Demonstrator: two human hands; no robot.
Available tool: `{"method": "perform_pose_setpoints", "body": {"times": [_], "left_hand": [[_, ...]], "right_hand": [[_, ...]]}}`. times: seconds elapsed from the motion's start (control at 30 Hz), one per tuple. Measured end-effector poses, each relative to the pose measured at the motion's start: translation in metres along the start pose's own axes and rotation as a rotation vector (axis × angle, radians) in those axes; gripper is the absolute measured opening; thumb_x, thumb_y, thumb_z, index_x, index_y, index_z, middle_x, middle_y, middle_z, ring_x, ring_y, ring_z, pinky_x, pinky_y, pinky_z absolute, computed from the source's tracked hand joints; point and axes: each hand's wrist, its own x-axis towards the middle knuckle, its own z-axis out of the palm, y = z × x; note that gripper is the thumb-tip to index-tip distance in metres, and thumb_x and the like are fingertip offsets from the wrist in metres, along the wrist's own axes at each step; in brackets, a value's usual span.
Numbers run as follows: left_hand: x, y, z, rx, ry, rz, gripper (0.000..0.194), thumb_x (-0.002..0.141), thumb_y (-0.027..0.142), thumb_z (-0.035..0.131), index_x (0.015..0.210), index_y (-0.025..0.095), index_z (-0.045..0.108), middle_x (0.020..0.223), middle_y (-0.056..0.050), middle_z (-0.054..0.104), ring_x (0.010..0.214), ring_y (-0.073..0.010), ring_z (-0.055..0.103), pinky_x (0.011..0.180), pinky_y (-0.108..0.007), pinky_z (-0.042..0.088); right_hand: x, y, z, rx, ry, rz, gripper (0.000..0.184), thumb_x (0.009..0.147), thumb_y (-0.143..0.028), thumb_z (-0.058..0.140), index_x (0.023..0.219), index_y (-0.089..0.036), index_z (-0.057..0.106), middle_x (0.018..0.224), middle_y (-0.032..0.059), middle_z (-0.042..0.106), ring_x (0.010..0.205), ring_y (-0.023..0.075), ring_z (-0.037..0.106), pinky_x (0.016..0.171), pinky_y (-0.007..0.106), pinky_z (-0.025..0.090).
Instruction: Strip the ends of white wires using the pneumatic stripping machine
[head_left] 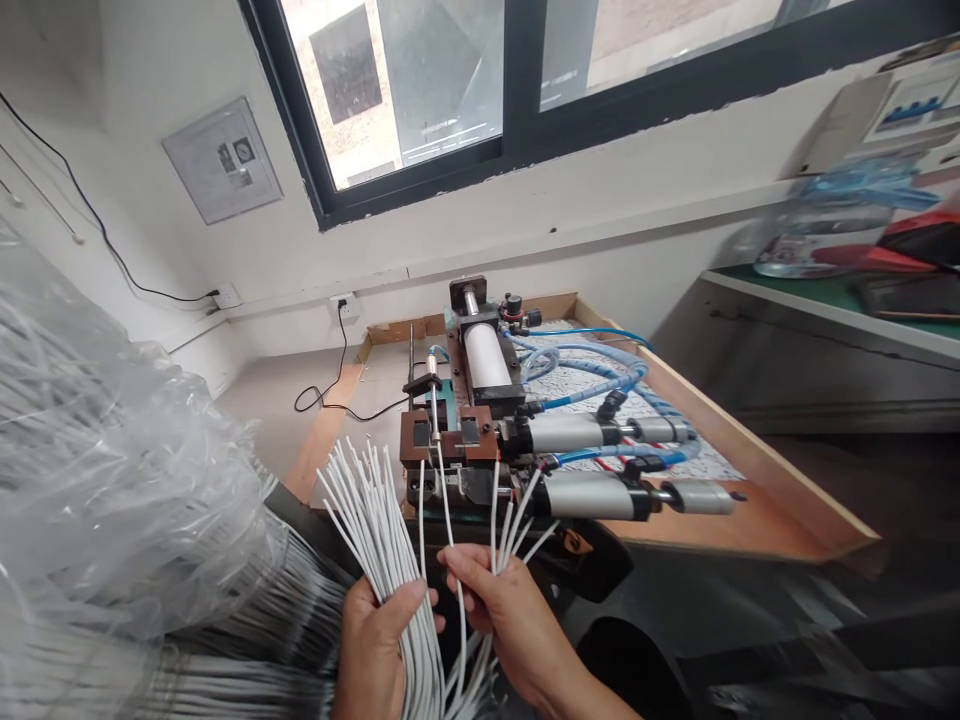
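Note:
My left hand is closed round a thick bundle of white wires that fan upward and to the left. My right hand pinches several more white wires, their tips pointing up at the front of a small pneumatic machine. One thin wire reaches up to the machine's brown jaw block. The machine has a white cylinder, two silver cylinders and blue air hoses. It stands on a wooden tray.
A clear plastic bag full of white wires fills the left side. A black cable runs to a wall socket. A green shelf with clutter is at right. A window is above.

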Motion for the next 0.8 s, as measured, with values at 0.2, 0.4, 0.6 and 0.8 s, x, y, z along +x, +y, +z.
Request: {"method": "perform_pose_setpoints", "body": {"times": [0.2, 0.4, 0.6, 0.8], "left_hand": [[0.001, -0.001, -0.001, -0.002, -0.011, 0.012, 0.018, 0.052, 0.017, 0.071, 0.068, 0.012, 0.063, 0.054, -0.003, 0.064, 0.053, -0.0163, 0.057, 0.049, -0.028, 0.047], [-0.001, 0.001, -0.001, -0.031, -0.088, 0.033, 0.016, 0.053, 0.015, 0.070, 0.068, 0.011, 0.064, 0.058, -0.004, 0.066, 0.053, -0.0156, 0.058, 0.054, -0.029, 0.047], [0.006, 0.009, 0.003, 0.014, -0.027, 0.023, 0.015, 0.054, 0.017, 0.070, 0.066, 0.012, 0.062, 0.057, -0.002, 0.065, 0.058, -0.0179, 0.061, 0.055, -0.030, 0.049], [0.008, 0.015, 0.009, 0.031, -0.024, 0.062, 0.019, 0.053, 0.015, 0.070, 0.070, 0.011, 0.062, 0.060, -0.003, 0.065, 0.057, -0.0181, 0.061, 0.052, -0.030, 0.049]], "right_hand": [[0.007, -0.004, 0.009, -0.017, -0.076, 0.036, 0.027, 0.058, -0.037, 0.069, 0.067, -0.012, 0.063, 0.041, -0.0063, 0.041, 0.038, 0.0049, 0.032, 0.037, 0.017, 0.024], [0.001, 0.004, 0.010, -0.010, -0.007, -0.096, 0.024, 0.058, -0.036, 0.069, 0.064, -0.013, 0.064, 0.049, -0.0018, 0.054, 0.044, 0.0095, 0.045, 0.045, 0.022, 0.037], [0.011, -0.002, 0.006, 0.031, 0.154, -0.129, 0.024, 0.057, -0.034, 0.070, 0.066, -0.012, 0.066, 0.051, -0.0018, 0.055, 0.044, 0.0070, 0.040, 0.042, 0.019, 0.029], [0.025, -0.005, 0.006, 0.103, 0.115, -0.101, 0.022, 0.061, -0.032, 0.067, 0.064, -0.011, 0.066, 0.050, -0.0033, 0.049, 0.041, 0.0039, 0.035, 0.040, 0.017, 0.027]]}}
